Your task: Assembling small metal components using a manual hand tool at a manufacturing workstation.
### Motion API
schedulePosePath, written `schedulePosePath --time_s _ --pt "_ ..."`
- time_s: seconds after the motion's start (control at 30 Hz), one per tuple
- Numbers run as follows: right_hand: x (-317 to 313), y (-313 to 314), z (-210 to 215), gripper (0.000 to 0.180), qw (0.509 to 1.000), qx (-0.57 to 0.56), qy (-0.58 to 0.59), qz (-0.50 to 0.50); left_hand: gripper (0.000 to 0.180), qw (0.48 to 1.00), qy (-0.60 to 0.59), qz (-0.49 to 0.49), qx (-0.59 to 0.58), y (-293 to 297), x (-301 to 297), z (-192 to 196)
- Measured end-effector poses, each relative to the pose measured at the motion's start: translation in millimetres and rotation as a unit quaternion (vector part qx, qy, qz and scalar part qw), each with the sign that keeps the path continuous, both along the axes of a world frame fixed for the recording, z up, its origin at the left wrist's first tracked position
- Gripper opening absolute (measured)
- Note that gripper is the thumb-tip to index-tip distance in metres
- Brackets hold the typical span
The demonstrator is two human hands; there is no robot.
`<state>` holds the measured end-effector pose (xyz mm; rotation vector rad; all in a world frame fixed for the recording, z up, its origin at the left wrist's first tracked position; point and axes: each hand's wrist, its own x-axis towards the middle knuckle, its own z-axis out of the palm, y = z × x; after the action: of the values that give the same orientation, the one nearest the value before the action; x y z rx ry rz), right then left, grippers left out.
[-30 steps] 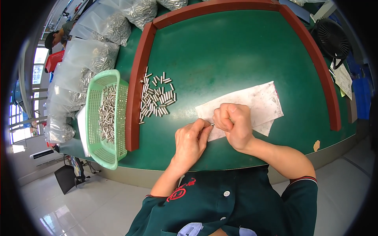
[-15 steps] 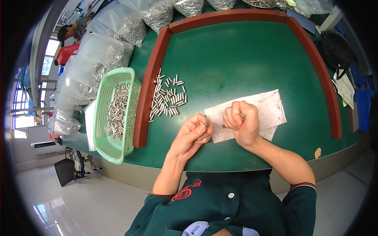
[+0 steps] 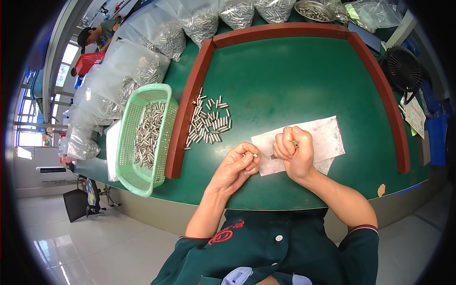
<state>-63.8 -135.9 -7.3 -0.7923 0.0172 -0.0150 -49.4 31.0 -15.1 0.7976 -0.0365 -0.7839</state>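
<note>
Between thumb and fingertips, my left hand (image 3: 235, 165) pinches a small metal pin (image 3: 255, 156), its shiny end showing. My right hand (image 3: 295, 149) is closed in a fist around a slim tool with a flat grey tip (image 3: 273, 156) that points toward the pin; the rest is mostly hidden in the fingers. The two hands are close together but apart. Beneath them lies a smudged white cloth (image 3: 325, 135) on the green tabletop (image 3: 294, 76). Left of the cloth, loose metal pins (image 3: 206, 124) are strewn in a pile.
A dark red wooden frame (image 3: 285, 30) borders the work area. Left of it stands a green plastic basket (image 3: 124, 159) holding many pins. Clear bags of pins (image 3: 199, 23) line the back. A metal bowl (image 3: 314, 11) and black fan (image 3: 403, 69) are far right. Another person (image 3: 97, 35) sits far left.
The view has shifted slightly, so the table sits a little lower in the picture. The pin's shiny end now shows more clearly at my left fingertips. Both hands keep nearly the same pose.
</note>
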Motion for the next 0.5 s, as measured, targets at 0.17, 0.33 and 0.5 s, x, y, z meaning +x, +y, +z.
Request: schedulePosePath --time_s 0.17,0.33,0.5 --pt "0 0 0 0.038 1.000 0.025 0.006 0.002 0.016 1.000 0.015 -0.010 0.000 2 1 7" --pt "0 -1 1 0.037 1.000 0.024 0.014 0.001 0.036 0.981 -0.057 0.120 0.141 10 5 22" --pt "0 -1 0 0.037 1.000 0.025 0.017 -0.001 0.023 0.893 -0.190 0.161 0.375 27 25 20"
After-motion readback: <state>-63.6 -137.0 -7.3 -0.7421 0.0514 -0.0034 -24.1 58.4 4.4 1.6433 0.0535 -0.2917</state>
